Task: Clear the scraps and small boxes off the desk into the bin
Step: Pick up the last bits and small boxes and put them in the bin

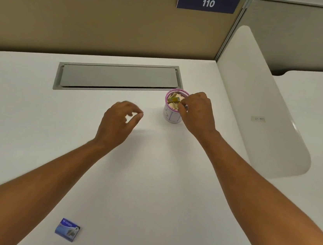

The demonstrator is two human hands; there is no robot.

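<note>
A small round bin [170, 116] with a pink rim and white side stands on the white desk [148, 192], right of centre. Paper scraps and a yellow-green piece [174, 100] fill it. My right hand [197, 111] is at the bin's right rim, fingertips pinched over the opening; whether it holds a scrap is hidden. My left hand [117, 121] hovers over the desk left of the bin, fingers curled and apart, holding nothing. A small blue box [67, 229] lies flat near the front left of the desk.
A grey cable hatch [117, 77] is set into the desk behind the bin. A tan partition with a "110" sign [208, 3] backs the desk. A white rounded divider panel [260, 106] stands on the right, with a neighbouring desk beyond.
</note>
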